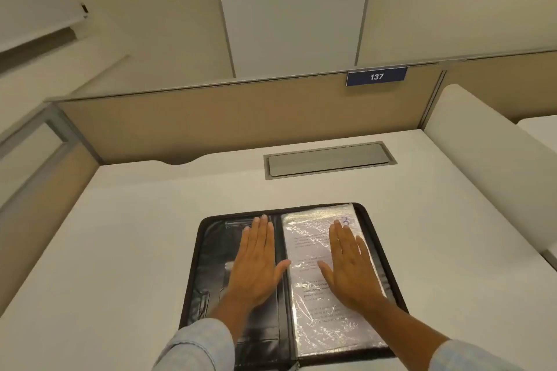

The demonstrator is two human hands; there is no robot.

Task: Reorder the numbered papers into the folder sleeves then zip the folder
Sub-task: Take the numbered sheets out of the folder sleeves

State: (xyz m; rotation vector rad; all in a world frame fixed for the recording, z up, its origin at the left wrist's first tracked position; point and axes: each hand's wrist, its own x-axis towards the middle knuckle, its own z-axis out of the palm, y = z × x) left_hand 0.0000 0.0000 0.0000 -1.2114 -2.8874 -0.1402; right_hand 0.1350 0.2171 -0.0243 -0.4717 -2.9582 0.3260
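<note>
1. The folder (197,253) lies open and unzipped on the desk (120,250). I judge the sorting is still in hand.
2. My left hand (256,262) lies flat on the black inside cover, fingers straight, gripping nothing.
3. My right hand (351,268) rests just as flat on the top sleeve (313,325), whose paper is marked 3 (346,221).
4. Next I'd turn sleeves and check the order.
</note>
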